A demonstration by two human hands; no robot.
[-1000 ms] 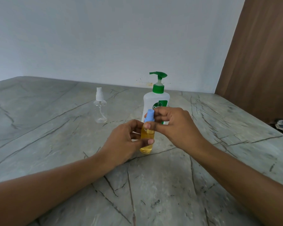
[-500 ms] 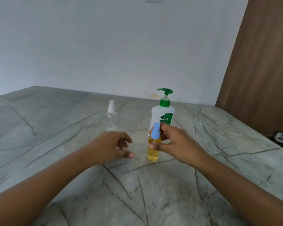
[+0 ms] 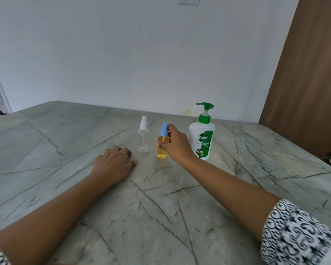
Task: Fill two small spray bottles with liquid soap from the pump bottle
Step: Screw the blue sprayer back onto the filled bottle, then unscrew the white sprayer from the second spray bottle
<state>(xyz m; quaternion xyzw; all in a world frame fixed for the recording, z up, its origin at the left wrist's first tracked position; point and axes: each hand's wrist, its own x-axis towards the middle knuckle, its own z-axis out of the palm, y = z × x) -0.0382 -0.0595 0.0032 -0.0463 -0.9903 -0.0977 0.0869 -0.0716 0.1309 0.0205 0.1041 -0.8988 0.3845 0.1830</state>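
Fingers of the right hand are pinching the filled spray bottle, now standing farther out than before; the left hand, having let go, is lying relaxed and empty on the surface. Amber liquid is showing under a blue cap. Just left of the fingers, the empty spray bottle is standing upright, clear, probably nearer the left hand.

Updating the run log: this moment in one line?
right hand grips amber-filled spray bottle | left hand rests on table | clear spray bottle empty

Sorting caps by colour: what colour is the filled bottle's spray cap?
Light blue spray cap, seen best in head view.
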